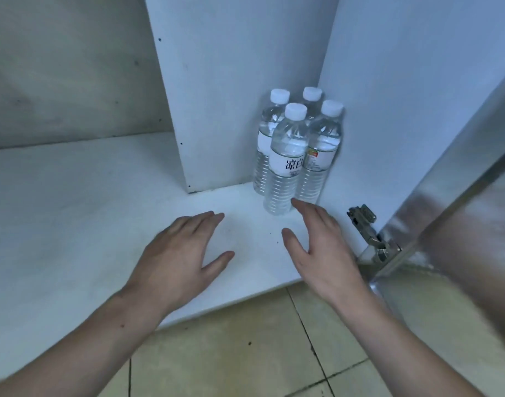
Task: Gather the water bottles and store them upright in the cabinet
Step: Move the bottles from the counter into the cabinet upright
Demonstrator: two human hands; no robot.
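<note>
Four water bottles point(288, 156) stand upright, caps up, in my cabinet point(231, 81) corner; my left hand point(176, 259) and right hand point(322, 247) hover empty, fingers loosely spread

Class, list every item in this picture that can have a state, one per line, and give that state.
Front bottle: upright, capped, full.
Back left bottle: upright, capped.
Back right bottle: upright, capped, mostly hidden.
Right bottle: upright, capped.
Cabinet door: open.
Hinge: extended.
Left hand: open, empty, over the cabinet floor.
Right hand: open, empty, fingertips near the front bottle's base.
</note>
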